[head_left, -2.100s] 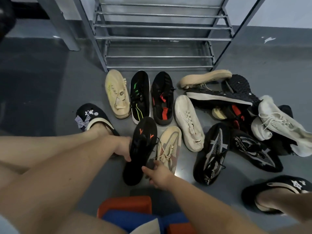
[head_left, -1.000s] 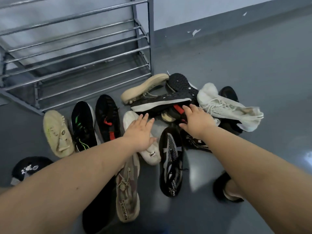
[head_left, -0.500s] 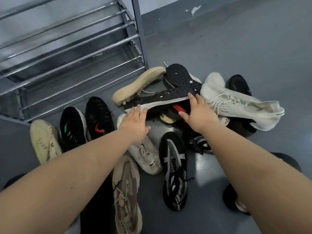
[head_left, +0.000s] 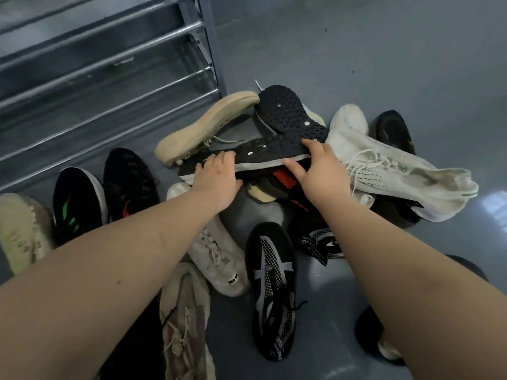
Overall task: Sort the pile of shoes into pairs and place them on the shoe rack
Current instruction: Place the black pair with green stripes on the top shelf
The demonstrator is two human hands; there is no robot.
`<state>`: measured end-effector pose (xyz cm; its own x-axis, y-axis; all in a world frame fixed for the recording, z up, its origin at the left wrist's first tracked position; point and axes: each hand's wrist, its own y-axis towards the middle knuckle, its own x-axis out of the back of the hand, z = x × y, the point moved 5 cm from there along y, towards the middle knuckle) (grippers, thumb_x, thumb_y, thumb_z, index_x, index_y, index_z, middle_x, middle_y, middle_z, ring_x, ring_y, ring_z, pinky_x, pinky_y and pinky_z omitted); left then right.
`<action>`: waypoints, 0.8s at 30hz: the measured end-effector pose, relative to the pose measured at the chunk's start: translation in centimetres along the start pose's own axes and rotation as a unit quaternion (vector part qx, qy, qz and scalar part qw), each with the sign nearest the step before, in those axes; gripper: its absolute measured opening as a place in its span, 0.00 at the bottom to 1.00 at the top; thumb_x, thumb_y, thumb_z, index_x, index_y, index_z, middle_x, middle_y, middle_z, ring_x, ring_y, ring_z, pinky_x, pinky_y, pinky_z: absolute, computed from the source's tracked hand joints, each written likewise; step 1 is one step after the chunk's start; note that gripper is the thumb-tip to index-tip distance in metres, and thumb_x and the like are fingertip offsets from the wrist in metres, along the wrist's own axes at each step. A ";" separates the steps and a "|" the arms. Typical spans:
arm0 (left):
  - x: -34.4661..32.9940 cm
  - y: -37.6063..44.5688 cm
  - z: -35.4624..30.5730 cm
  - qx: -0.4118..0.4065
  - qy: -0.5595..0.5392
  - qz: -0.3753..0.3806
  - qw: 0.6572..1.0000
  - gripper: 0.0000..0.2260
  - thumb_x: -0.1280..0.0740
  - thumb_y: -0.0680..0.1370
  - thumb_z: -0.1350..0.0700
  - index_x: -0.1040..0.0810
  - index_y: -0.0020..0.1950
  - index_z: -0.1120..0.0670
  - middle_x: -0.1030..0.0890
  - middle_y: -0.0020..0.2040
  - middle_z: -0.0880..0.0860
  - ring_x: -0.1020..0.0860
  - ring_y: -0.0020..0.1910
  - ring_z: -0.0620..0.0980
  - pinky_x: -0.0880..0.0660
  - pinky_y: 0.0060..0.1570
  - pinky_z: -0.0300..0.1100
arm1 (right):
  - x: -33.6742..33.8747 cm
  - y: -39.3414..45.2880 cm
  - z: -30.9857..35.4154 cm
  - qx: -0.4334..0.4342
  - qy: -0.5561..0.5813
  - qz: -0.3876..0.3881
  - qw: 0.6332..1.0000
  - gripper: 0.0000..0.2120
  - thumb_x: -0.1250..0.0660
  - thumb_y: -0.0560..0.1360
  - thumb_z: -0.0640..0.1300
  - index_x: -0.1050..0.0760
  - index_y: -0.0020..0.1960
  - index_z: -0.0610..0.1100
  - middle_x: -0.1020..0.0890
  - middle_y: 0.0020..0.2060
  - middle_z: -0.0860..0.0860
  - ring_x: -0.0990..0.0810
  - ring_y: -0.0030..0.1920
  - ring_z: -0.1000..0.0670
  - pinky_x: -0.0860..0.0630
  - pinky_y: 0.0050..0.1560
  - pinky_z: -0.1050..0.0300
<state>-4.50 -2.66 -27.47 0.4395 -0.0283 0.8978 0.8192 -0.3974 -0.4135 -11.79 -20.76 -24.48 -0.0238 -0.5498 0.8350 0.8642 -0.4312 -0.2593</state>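
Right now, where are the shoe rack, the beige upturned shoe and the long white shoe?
shoe rack (head_left: 109,78): head view, a metal bar.
beige upturned shoe (head_left: 203,127): head view, its sole.
long white shoe (head_left: 406,174): head view, its knit upper.

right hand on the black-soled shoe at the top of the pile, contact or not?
Touching. The head view shows the right hand with its fingers lying over the black-soled shoe, thumb at the sole's white edge.
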 end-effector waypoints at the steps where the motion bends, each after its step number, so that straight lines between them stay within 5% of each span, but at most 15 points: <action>1: 0.2 0.3 0.0 0.001 0.006 -0.013 1.000 0.23 0.37 0.78 0.51 0.38 0.71 0.57 0.31 0.69 0.59 0.34 0.69 0.58 0.36 0.67 0.53 | 0.0 0.0 0.1 -0.002 0.013 -0.009 1.000 0.29 0.38 0.76 0.61 0.35 0.72 0.48 0.30 0.68 0.48 0.29 0.66 0.45 0.31 0.61 0.50; 9: 2.9 -0.7 2.4 -0.021 -0.024 -0.049 0.998 0.15 0.42 0.80 0.55 0.33 0.65 0.58 0.25 0.59 0.62 0.27 0.58 0.61 0.30 0.55 0.53 | 0.5 -1.4 3.8 0.008 0.112 -0.115 0.987 0.24 0.35 0.74 0.60 0.28 0.64 0.46 0.30 0.60 0.46 0.26 0.59 0.46 0.31 0.56 0.56; 24: 11.4 -13.5 5.0 -0.085 -0.090 -0.032 0.992 0.19 0.44 0.81 0.44 0.33 0.67 0.54 0.24 0.62 0.58 0.26 0.60 0.57 0.32 0.54 0.46 | 6.9 -7.2 12.2 0.070 0.181 -0.094 0.976 0.22 0.40 0.77 0.59 0.31 0.63 0.44 0.24 0.59 0.48 0.27 0.59 0.48 0.34 0.54 0.57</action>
<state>-8.72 6.95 -12.39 0.4600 0.1590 0.8736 0.7797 -0.5431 -0.3117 -12.03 -12.72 -10.91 -0.3424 -0.6983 0.6286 0.8873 -0.4603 -0.0280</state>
